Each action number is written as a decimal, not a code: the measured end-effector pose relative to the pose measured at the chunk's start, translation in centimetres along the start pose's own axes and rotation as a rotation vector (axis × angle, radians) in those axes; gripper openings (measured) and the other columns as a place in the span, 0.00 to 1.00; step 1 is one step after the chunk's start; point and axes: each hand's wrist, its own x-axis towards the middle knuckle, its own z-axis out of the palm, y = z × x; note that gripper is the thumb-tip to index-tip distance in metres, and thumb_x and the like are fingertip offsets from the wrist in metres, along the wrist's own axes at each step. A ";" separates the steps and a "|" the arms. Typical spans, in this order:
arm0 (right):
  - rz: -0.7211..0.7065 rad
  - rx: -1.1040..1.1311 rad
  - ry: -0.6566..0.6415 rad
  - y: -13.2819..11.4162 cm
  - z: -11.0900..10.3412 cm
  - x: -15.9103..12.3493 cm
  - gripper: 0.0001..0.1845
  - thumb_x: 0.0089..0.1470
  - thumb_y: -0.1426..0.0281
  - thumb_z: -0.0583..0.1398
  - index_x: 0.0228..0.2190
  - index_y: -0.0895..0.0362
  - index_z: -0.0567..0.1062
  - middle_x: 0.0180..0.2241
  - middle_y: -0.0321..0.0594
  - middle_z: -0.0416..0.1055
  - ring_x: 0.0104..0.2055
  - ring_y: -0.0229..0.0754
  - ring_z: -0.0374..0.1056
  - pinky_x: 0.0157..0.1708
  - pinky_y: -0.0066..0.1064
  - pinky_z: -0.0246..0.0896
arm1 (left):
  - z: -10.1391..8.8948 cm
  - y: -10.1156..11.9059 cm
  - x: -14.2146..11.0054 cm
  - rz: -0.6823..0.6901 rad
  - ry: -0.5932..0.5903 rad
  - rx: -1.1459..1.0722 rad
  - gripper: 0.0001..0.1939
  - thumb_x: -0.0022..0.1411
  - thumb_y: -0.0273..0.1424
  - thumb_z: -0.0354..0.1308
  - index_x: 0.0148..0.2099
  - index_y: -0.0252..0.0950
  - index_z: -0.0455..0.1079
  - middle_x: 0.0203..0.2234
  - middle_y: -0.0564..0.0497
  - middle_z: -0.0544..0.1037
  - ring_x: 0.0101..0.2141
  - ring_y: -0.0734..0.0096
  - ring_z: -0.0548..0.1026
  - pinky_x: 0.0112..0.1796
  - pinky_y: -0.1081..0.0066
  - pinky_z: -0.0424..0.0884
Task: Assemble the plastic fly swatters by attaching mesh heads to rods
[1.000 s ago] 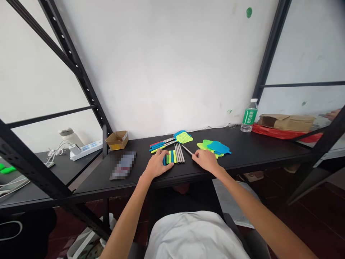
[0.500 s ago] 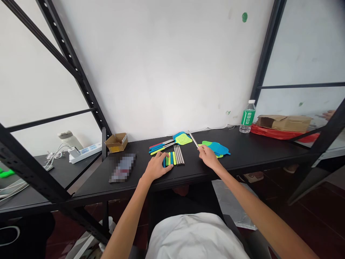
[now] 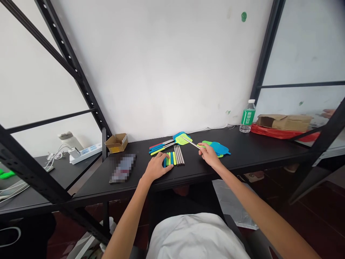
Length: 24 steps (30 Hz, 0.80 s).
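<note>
Left to right: left hand, fingers lying open over a row of coloured plastic handles on the black surface; loose metal rods alongside; right hand, fingers pinching a thin metal rod, its tip over a yellow fly swatter head.

Right hand pinching thin metal rod (silver) above fly swatter

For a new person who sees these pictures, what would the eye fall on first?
The bright fly swatters on the black desk catch the eye first, with loose blue and green swatter heads at right. In the middle, the right hand holds a thin metal rod, and the left hand rests on colored handles.
</note>
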 end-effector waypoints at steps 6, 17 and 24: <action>0.042 0.070 -0.001 -0.1 -0.2 0.2 0.22 0.58 0.64 0.50 0.49 0.61 0.71 0.31 0.39 0.69 0.22 0.36 0.59 0.20 0.29 0.54 | 0.0 0.0 0.1 0.001 -0.007 -0.006 0.21 0.62 0.49 0.53 0.51 0.43 0.67 0.46 0.48 0.70 0.41 0.60 0.73 0.43 0.63 0.67; 0.032 0.083 -0.024 -0.4 0.0 -0.1 0.21 0.63 0.58 0.48 0.39 0.60 0.72 0.25 0.35 0.67 0.19 0.33 0.61 0.21 0.27 0.55 | -0.1 0.1 0.0 0.002 0.010 -0.035 0.20 0.62 0.49 0.54 0.50 0.43 0.69 0.46 0.48 0.71 0.41 0.60 0.73 0.43 0.63 0.68; 0.077 0.107 -0.014 -0.8 -0.1 -0.2 0.18 0.63 0.59 0.48 0.40 0.59 0.69 0.29 0.40 0.74 0.18 0.33 0.63 0.21 0.26 0.55 | -0.1 0.0 0.0 0.008 0.009 -0.015 0.20 0.62 0.49 0.53 0.50 0.43 0.68 0.46 0.48 0.71 0.41 0.59 0.73 0.42 0.63 0.68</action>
